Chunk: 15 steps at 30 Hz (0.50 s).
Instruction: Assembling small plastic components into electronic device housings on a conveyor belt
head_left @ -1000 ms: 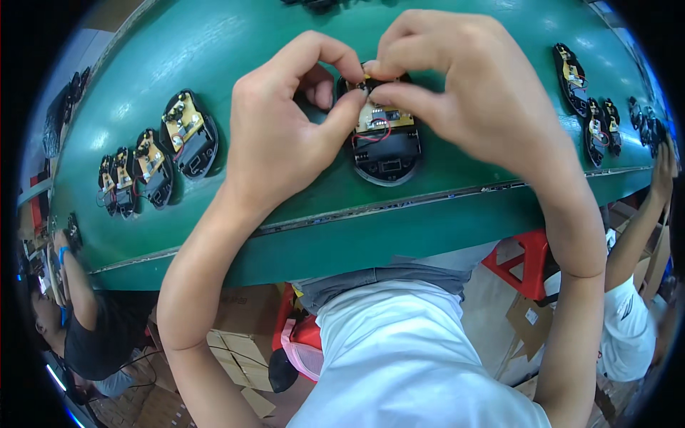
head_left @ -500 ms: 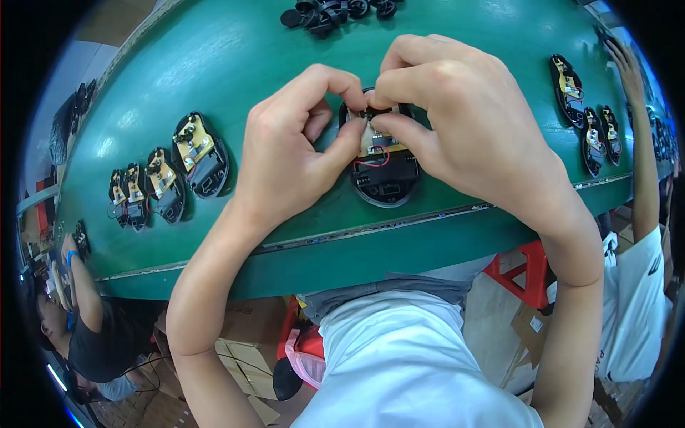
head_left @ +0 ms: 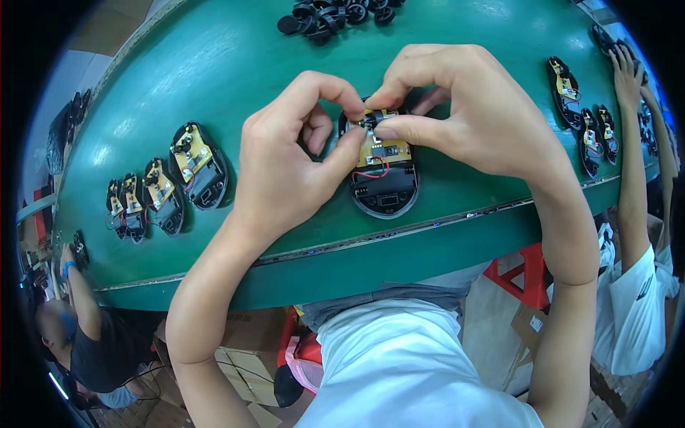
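In front of me on the green table lies an opened computer mouse base, with a yellow circuit board, a red wire and a black battery compartment. At its far end sits a small black part, probably a scroll wheel, partly hidden by fingers. My left hand pinches it from the left with thumb and forefinger, the other fingers curled. From the right, my right hand closes thumb and forefinger on the same part.
Several similar mouse bases stand in a row at left, and more at right. A pile of black wheels lies at the far side. Co-workers' hands reach in at right; another person sits at left.
Both hands have shifted slightly, and my right fingers have drawn apart, uncovering more of the circuit board. The view has tilted a little. At right, a co-worker's second arm has appeared.
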{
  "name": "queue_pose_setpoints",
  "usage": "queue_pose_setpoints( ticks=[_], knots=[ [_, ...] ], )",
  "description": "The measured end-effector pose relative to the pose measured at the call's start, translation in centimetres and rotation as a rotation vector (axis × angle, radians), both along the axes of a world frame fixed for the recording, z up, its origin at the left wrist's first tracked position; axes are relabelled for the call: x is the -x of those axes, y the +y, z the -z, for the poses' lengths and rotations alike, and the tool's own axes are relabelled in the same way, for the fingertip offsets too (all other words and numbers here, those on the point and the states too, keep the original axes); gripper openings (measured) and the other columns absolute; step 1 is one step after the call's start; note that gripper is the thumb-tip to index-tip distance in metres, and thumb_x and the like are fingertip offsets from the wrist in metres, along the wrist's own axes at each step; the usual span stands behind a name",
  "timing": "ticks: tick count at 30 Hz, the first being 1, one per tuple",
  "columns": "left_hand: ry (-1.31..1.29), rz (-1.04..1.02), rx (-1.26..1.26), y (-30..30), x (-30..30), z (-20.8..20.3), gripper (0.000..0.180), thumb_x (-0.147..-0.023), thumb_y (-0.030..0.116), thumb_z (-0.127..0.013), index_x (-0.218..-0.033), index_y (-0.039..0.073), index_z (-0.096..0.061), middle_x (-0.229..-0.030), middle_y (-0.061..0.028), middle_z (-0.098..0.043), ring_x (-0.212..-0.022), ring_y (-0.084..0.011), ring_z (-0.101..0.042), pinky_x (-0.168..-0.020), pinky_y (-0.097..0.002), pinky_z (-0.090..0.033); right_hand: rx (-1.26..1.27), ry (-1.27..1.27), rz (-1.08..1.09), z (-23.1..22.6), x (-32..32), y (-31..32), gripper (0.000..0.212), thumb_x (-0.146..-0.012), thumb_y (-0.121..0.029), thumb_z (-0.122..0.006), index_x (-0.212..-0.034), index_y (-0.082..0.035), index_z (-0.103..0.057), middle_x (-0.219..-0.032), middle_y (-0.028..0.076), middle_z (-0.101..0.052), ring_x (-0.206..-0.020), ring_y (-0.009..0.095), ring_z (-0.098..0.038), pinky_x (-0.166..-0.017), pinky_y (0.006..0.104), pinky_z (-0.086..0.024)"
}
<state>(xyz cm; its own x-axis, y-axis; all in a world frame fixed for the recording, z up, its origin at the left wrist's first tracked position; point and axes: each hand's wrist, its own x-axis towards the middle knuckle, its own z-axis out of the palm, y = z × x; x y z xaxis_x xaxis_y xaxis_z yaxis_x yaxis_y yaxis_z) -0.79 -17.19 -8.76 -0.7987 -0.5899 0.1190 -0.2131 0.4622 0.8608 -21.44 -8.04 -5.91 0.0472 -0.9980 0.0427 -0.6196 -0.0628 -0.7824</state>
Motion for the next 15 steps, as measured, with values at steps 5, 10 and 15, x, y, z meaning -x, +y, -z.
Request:
queue_pose_setpoints(
  ticks=[5, 10, 15],
  knots=[
    [-0.011, -0.003, -0.003, 0.1, 0.0, 0.0, 0.027, -0.085, -0.009, -0.072, -0.107, 0.001, -0.061, -0.104, -0.0006, -0.065, -0.067, -0.0013, -0.037, -0.060, -0.0155, -0.034, 0.089, -0.008, 0.054, 0.6, -0.4, 0.7, 0.018, -0.081, -0.007, -0.080, -0.096, 0.001, -0.073, -0.093, 0.007, -0.069, -0.086, 0.017, -0.069, -0.072, 0.0304, -0.056],
    [-0.019, 0.003, -0.024, 0.3, 0.0, 0.0, 0.026, -0.087, -0.009, -0.071, -0.109, 0.000, -0.060, -0.105, -0.0021, -0.065, -0.068, -0.0005, -0.041, -0.061, -0.0155, -0.036, 0.362, 0.264, -0.001, 0.4, -1.4, 1.1, 0.019, -0.077, -0.005, -0.082, -0.089, 0.003, -0.070, -0.089, 0.009, -0.066, -0.079, 0.020, -0.067, -0.068, 0.0337, -0.052],
    [0.014, 0.023, -0.039, 0.3, 0.2, -0.2, 0.027, -0.088, -0.010, -0.070, -0.112, -0.002, -0.059, -0.106, -0.0039, -0.065, -0.070, -0.0002, -0.045, -0.062, -0.0159, -0.038, 0.120, 0.046, -0.019, 0.2, 0.4, -0.6, 0.017, -0.073, 0.000, -0.081, -0.085, 0.001, -0.070, -0.086, 0.010, -0.065, -0.076, 0.026, -0.064, -0.065, 0.0326, -0.050]
  ],
)
